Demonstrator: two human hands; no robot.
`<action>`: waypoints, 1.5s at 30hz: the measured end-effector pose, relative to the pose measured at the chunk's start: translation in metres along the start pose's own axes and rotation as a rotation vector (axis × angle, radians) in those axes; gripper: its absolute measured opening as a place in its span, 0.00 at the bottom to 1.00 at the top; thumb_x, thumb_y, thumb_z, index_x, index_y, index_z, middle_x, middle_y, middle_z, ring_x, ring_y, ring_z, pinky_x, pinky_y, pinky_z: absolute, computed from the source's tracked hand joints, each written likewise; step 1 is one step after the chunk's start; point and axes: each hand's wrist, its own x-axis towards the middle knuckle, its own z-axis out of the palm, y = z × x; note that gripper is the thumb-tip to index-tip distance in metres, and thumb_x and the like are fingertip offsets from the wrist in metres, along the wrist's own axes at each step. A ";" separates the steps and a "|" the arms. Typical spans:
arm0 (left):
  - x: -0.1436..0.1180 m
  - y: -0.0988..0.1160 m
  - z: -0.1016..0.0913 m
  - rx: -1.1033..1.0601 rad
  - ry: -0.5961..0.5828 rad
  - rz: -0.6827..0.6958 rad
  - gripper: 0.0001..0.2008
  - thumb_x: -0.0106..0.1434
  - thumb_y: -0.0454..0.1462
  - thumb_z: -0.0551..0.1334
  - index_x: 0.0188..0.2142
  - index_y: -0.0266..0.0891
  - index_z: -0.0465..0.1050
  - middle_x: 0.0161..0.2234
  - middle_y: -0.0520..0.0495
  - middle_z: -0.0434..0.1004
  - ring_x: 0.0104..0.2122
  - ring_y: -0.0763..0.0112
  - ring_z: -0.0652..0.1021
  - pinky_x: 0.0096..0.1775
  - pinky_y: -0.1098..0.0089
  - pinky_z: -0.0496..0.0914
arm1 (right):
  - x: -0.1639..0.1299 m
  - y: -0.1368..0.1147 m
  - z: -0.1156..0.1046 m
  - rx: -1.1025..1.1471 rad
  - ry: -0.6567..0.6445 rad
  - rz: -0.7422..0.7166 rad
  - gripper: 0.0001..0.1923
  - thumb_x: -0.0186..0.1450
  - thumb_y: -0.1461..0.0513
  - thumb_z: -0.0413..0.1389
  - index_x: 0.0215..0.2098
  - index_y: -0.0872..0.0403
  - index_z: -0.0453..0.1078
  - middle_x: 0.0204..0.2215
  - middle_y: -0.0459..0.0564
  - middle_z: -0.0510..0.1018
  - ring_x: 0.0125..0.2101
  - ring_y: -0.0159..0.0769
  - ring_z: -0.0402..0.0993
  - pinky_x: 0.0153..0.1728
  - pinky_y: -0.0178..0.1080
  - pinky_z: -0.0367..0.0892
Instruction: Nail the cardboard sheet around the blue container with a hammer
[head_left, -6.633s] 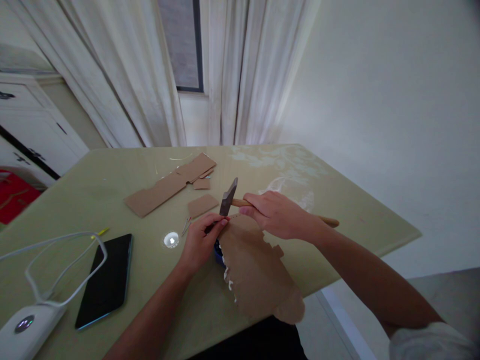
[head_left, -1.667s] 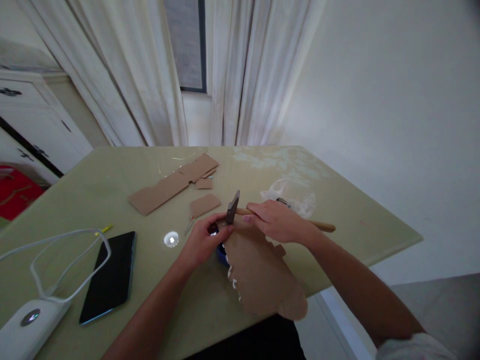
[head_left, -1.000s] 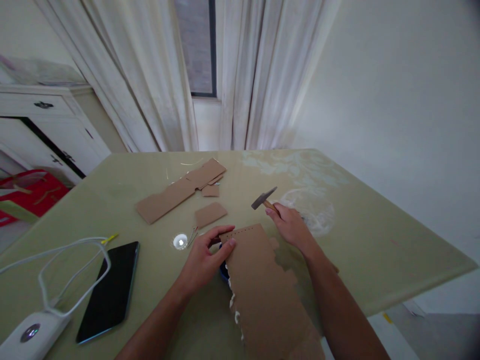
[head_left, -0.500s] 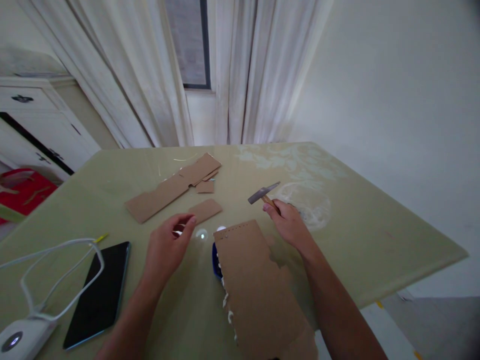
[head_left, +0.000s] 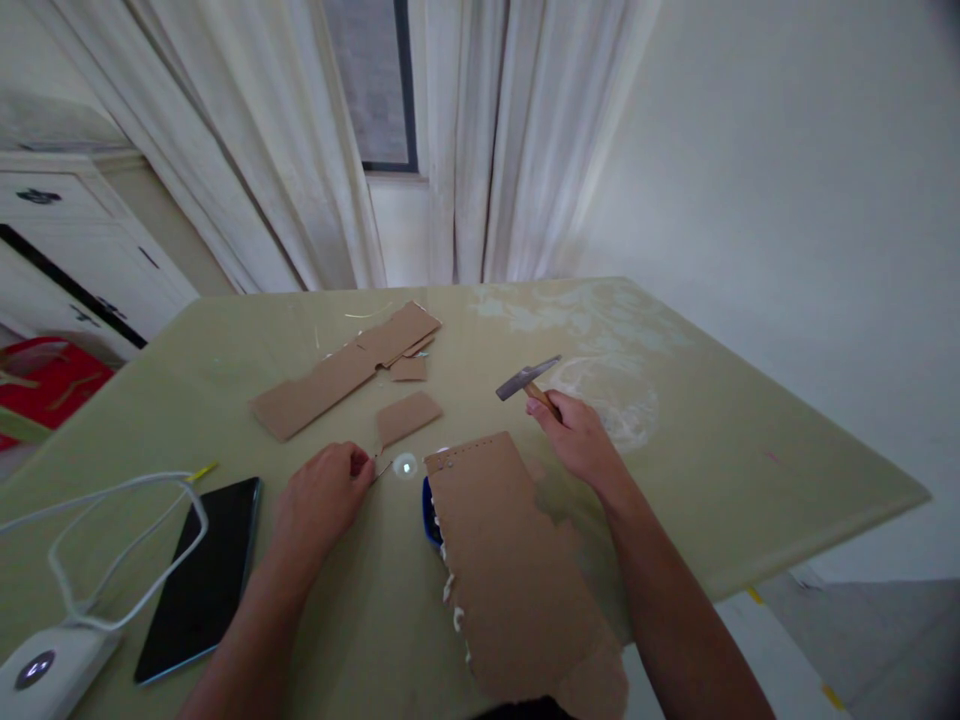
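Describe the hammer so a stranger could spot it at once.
Start at the green table and find the large torn cardboard sheet at its near edge. Just beyond it, the right hand holds the hammer: the only metal-headed, wooden-handled tool among flat brown scraps.

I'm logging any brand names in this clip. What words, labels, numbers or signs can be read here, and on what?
None: no readable text on the cardboard sheet, hammer, phone (dark screen), white device or cardboard scraps.
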 end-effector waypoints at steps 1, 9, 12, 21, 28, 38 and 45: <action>-0.001 0.000 0.002 0.021 0.004 0.015 0.15 0.73 0.43 0.55 0.40 0.40 0.78 0.43 0.38 0.86 0.42 0.51 0.84 0.39 0.61 0.68 | 0.000 0.000 0.000 -0.001 0.002 -0.003 0.21 0.74 0.48 0.50 0.26 0.49 0.60 0.22 0.44 0.69 0.26 0.37 0.65 0.30 0.39 0.52; -0.001 -0.002 0.013 0.197 0.083 0.130 0.13 0.75 0.38 0.51 0.39 0.38 0.73 0.40 0.35 0.82 0.45 0.50 0.83 0.47 0.60 0.71 | -0.001 0.002 0.002 -0.025 -0.009 -0.006 0.22 0.75 0.48 0.49 0.27 0.49 0.60 0.22 0.45 0.69 0.26 0.37 0.65 0.30 0.39 0.52; 0.002 -0.001 0.012 0.132 0.136 0.076 0.12 0.76 0.38 0.51 0.43 0.37 0.72 0.39 0.35 0.82 0.43 0.49 0.83 0.45 0.59 0.72 | 0.000 0.002 0.003 -0.024 -0.013 -0.010 0.21 0.74 0.48 0.50 0.26 0.49 0.59 0.22 0.44 0.68 0.26 0.37 0.65 0.30 0.39 0.52; -0.020 0.044 0.044 -0.027 0.204 0.413 0.14 0.74 0.31 0.52 0.54 0.38 0.73 0.52 0.36 0.82 0.53 0.49 0.80 0.53 0.56 0.71 | 0.001 0.004 0.004 -0.021 -0.025 -0.001 0.21 0.74 0.48 0.50 0.26 0.49 0.60 0.22 0.44 0.68 0.25 0.37 0.64 0.30 0.39 0.51; 0.000 0.038 0.046 0.087 0.163 0.450 0.18 0.72 0.29 0.54 0.57 0.37 0.74 0.53 0.35 0.81 0.53 0.48 0.79 0.53 0.56 0.71 | 0.001 0.004 0.004 -0.019 -0.033 0.000 0.21 0.73 0.48 0.49 0.26 0.49 0.60 0.22 0.45 0.68 0.26 0.37 0.65 0.29 0.39 0.52; 0.018 0.019 0.025 -0.606 0.469 0.228 0.21 0.75 0.40 0.50 0.57 0.36 0.77 0.45 0.40 0.81 0.43 0.58 0.81 0.51 0.58 0.75 | -0.001 0.002 0.003 -0.050 -0.034 0.009 0.21 0.75 0.49 0.50 0.27 0.49 0.60 0.23 0.45 0.69 0.27 0.37 0.66 0.31 0.39 0.52; 0.012 0.035 0.021 -1.306 0.380 0.042 0.23 0.61 0.47 0.71 0.53 0.40 0.80 0.49 0.43 0.84 0.45 0.65 0.82 0.55 0.61 0.75 | -0.002 0.004 0.004 -0.080 -0.028 0.007 0.19 0.76 0.50 0.50 0.30 0.50 0.64 0.24 0.45 0.70 0.28 0.38 0.68 0.32 0.39 0.52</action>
